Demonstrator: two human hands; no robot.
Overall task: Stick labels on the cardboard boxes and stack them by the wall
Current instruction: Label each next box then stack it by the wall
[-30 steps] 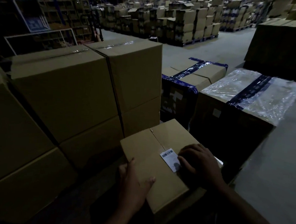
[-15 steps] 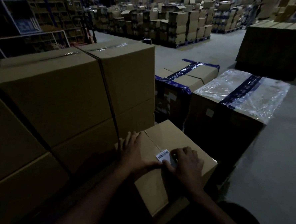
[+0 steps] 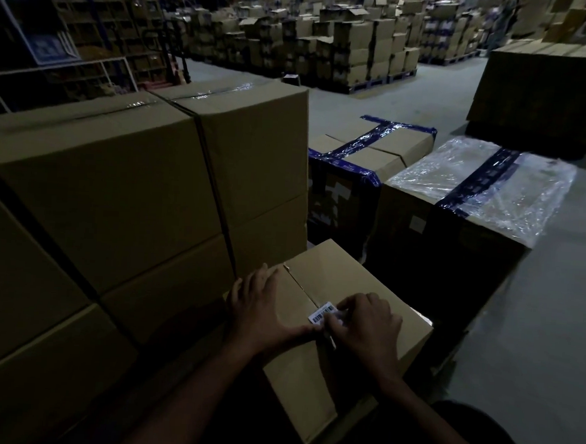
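Note:
A small brown cardboard box (image 3: 312, 387) stands in front of me, its top flaps closed along a centre seam. A white barcode label (image 3: 321, 313) lies on its top beside the seam. My left hand (image 3: 262, 309) lies flat on the left half of the box top, its thumb reaching toward the label. My right hand (image 3: 367, 326) rests on the right part of the label with bent fingers pressing it down, covering that end of it.
Tall stacks of large brown boxes (image 3: 115, 190) rise close on the left. Behind the small box stand a blue-taped box (image 3: 368, 151) and a plastic-wrapped box (image 3: 475, 185). Grey floor (image 3: 553, 323) opens to the right; pallets of boxes (image 3: 346, 50) fill the background.
My left hand moved from the box's near left edge up onto its top beside the label. My right hand stayed on the label, shifting slightly. The camera view tilted a little.

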